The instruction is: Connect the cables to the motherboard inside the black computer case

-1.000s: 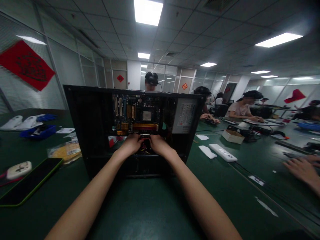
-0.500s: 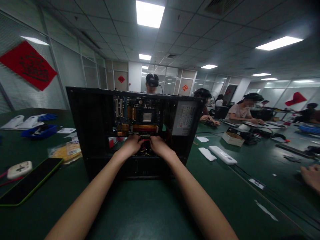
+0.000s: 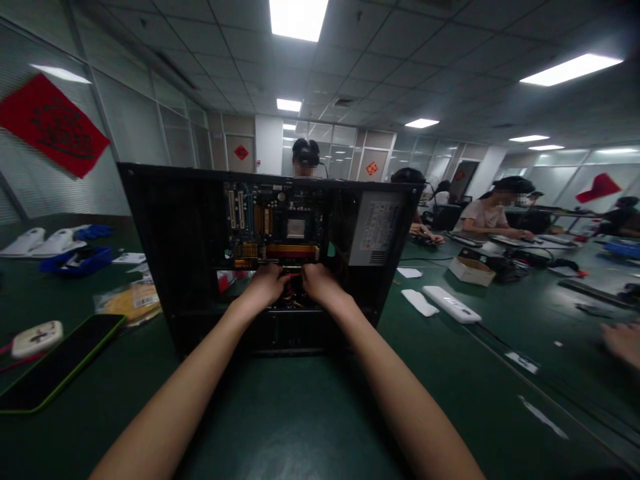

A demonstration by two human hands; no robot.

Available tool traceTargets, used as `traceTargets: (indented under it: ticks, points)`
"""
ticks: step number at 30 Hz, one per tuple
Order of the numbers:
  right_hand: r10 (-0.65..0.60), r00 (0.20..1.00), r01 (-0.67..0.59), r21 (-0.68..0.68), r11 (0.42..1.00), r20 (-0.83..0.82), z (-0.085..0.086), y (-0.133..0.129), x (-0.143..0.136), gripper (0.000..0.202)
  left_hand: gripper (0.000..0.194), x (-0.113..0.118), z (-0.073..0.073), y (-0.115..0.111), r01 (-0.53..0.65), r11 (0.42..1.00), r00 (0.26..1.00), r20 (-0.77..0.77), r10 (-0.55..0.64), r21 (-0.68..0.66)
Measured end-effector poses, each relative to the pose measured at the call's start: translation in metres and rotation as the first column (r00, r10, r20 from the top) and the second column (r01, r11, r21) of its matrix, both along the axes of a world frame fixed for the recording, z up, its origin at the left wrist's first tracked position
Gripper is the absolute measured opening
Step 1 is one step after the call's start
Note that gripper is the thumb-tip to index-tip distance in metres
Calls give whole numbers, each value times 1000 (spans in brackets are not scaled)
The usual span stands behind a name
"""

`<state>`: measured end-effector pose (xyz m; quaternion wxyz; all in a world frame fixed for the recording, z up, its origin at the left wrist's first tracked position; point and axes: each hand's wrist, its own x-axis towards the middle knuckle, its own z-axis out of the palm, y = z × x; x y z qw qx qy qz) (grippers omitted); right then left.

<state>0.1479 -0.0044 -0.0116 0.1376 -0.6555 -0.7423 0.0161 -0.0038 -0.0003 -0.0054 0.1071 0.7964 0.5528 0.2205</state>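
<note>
An open computer case (image 3: 200, 253) stands on the green bench (image 3: 300, 413), its circuit board (image 3: 275, 230) facing the person. Both the left hand (image 3: 267, 283) and the right hand (image 3: 320, 283) reach inside, close together just below the board's lower edge, fingers curled around red wires (image 3: 295, 275); exactly what they pinch cannot be told. The wires look thin and limp, best taken at a plug; the board looks stiff and fragile. Against half a second ago, the hands sit in much the same spot and the view has tipped slightly.
</note>
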Motion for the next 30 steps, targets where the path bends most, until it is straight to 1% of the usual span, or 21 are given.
traceTargets:
  ticks: [4, 8, 21, 30]
  points:
    - [4, 1000, -4, 6, 1000, 3, 0, -1, 0, 28, 26, 0, 1, -3, -14, 1000, 1000, -25, 15, 14]
    - [10, 1000, -10, 15, 1000, 6, -1, 0, 1, 27, 25, 1, 1, -3, 1, 1000, 1000, -1, -1, 15]
    - [15, 1000, -15, 40, 999, 1, -3, 0, 1, 26, 24, 0, 1, -5, -30, 999, 1000, -8, 30, 23]
    - [11, 1000, -11, 54, 998, -7, -3, 1, 1, 27, 25, -1, 1, -3, -7, 1000, 1000, -20, 7, 22]
